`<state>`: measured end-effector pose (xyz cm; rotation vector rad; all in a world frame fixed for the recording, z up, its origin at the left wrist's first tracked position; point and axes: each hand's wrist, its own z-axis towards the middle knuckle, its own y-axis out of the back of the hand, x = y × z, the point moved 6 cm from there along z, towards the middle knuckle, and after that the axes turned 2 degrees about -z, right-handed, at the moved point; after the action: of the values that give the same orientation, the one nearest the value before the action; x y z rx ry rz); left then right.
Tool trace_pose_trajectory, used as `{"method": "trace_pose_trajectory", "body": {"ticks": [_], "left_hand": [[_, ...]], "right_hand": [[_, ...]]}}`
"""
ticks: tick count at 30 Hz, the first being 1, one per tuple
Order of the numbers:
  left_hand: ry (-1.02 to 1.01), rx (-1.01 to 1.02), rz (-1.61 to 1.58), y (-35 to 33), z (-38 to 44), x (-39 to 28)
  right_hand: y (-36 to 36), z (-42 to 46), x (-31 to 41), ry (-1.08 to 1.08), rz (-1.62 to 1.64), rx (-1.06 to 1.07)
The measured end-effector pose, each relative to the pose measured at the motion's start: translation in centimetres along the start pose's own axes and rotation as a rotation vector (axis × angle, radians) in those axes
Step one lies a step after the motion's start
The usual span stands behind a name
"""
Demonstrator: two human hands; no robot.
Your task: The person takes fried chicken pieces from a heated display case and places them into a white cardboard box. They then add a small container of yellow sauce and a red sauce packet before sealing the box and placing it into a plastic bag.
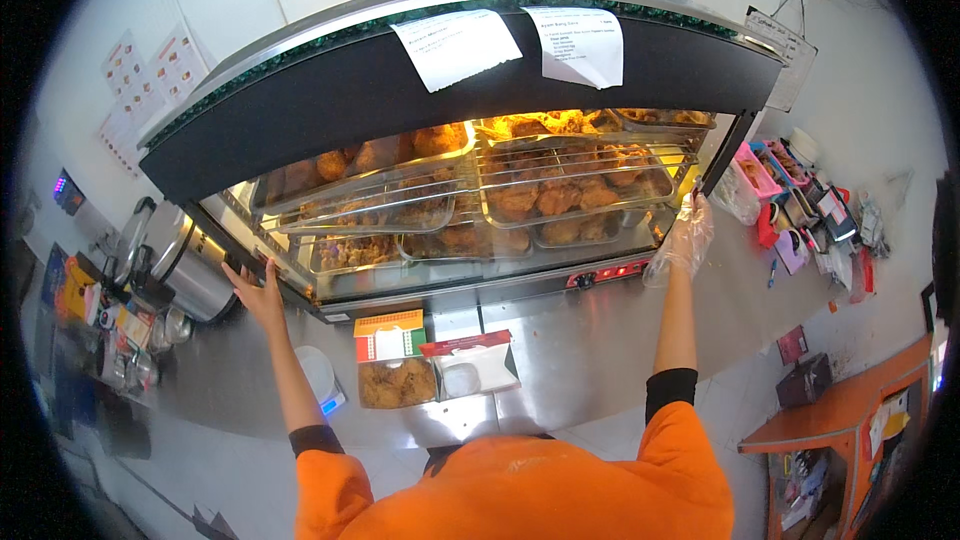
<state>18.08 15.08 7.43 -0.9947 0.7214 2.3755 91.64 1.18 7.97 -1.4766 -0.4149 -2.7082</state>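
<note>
My left hand (259,290) is bare and touches the lower left edge of the glass front of a food warmer cabinet (450,300), its fingers apart. My right hand (688,229), in a clear plastic glove, is at the cabinet's right frame; whether its fingers grip the edge cannot be told. Behind the glass, metal trays of fried chicken (559,195) rest on wire racks under a warm light. Below the cabinet, an open food box with fried chicken (396,382) stands beside a second open box (480,375) holding a small clear-lidded cup.
A digital scale (321,379) sits near my left forearm. A large metal pot (191,262) stands left of the cabinet. Pink baskets (757,171) and assorted items lie on the right of the steel counter (585,360). An orange shelf unit (840,412) stands at lower right.
</note>
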Motion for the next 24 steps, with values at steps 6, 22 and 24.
{"method": "trace_pose_trajectory", "body": {"ticks": [6,22,24], "left_hand": [[-0.132,-0.154,0.036,0.8,-2.5,-4.1],[0.078,0.194,-0.125,4.4,-20.3,-8.7],[0.169,0.218,-0.168,4.2,-22.1,-8.4]], "right_hand": [[-0.3,-2.4,0.6,0.140,-0.073,0.188],[-6.5,8.3,13.5,0.798,-0.825,0.330],[-8.5,10.8,11.4,0.926,-0.653,0.209]]}}
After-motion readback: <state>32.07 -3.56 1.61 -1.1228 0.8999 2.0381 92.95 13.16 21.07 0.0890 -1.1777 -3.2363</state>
